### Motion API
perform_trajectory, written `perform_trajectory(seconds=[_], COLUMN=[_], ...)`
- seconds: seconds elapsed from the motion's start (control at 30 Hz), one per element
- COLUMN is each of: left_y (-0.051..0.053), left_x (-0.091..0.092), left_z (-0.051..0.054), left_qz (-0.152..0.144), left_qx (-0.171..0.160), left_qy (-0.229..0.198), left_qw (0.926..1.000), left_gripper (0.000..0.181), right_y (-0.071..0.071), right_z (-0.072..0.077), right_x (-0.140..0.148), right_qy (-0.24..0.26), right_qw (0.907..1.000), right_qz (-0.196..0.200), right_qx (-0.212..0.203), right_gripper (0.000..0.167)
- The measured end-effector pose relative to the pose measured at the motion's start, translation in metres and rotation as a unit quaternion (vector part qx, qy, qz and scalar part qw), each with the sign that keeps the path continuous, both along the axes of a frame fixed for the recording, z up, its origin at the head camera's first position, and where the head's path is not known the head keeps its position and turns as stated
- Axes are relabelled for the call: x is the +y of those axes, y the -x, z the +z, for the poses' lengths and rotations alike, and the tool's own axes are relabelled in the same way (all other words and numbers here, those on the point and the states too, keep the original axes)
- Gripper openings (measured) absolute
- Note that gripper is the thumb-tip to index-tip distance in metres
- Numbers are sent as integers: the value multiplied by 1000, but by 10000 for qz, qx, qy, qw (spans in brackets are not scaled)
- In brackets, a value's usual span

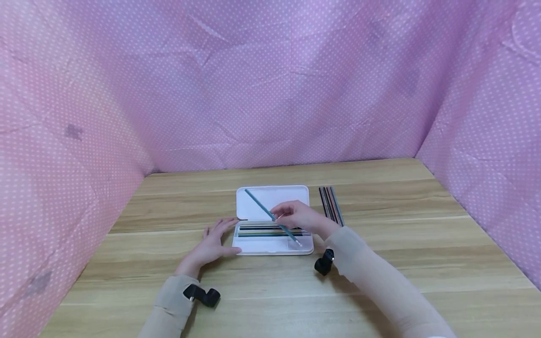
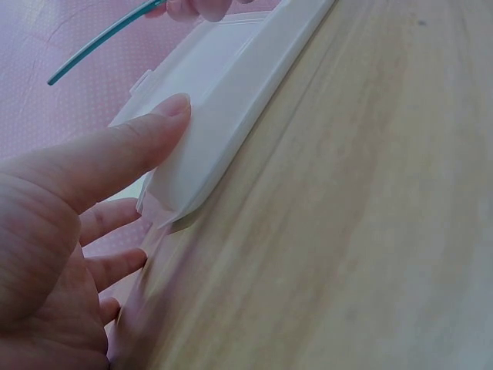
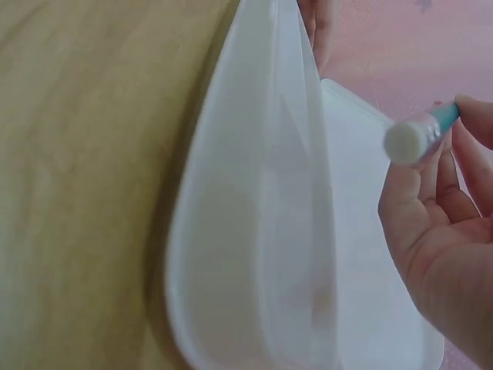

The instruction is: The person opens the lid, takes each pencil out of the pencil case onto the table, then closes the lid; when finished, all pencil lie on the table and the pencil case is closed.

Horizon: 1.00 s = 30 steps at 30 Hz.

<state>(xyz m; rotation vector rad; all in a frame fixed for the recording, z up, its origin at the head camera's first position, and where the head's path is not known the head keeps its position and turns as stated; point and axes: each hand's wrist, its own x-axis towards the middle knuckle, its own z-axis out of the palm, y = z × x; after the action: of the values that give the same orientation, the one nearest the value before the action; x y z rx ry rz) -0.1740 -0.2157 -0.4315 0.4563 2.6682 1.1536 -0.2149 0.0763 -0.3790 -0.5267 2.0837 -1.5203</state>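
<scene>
A white pencil case [image 1: 264, 248] lies with its lid [image 1: 291, 193] folded back on the wooden table. Several pencils [image 1: 253, 233] lie side by side in its base. Above them my right hand [image 1: 297, 216] pinches a teal pencil [image 1: 258, 203] near its middle, slanted across the case. The pencil's white eraser [image 3: 406, 143] faces the right wrist camera. At the case's left end my left hand [image 1: 213, 243] has its fingers spread. Its thumb [image 2: 146, 139] rests on the case's side, with the other fingers beyond the corner.
Right of the case, several dark and coloured pencils [image 1: 331, 204] lie together on the table [image 1: 380, 197], partly behind my right wrist. A pink dotted cloth [image 1: 270, 94] hangs around the back and sides. Each wrist wears a black camera [image 1: 324, 263].
</scene>
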Motion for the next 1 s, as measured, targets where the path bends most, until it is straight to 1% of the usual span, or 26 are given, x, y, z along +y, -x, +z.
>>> perform_trajectory(seconds=[0.23,0.43,0.6,0.67,0.83,1.0], left_y=[0,0,1,1,1,2], left_x=[0,0,0,0,0,0], left_z=[-1,0,0,1,0,-1], left_qz=[2,11,19,28,43,17], left_qx=[-24,-53,-40,-41,-75,-40], left_qy=[8,2,86,114,81,72], left_qw=[10000,10000,10000,9999,9999,10000], left_gripper=[81,81,82,82,82,82], right_y=[-8,-12,-14,-14,-15,-15], right_z=[-3,-3,-4,-5,-4,-6], right_x=[10,21,30,34,43,53], right_qy=[201,232,397,391,363,508], right_qw=[9996,9993,9984,9982,9976,9971], right_qz=[-151,-242,-300,-365,-540,-544], right_qx=[-147,-168,-258,-283,-235,-170], right_gripper=[30,33,35,34,33,36])
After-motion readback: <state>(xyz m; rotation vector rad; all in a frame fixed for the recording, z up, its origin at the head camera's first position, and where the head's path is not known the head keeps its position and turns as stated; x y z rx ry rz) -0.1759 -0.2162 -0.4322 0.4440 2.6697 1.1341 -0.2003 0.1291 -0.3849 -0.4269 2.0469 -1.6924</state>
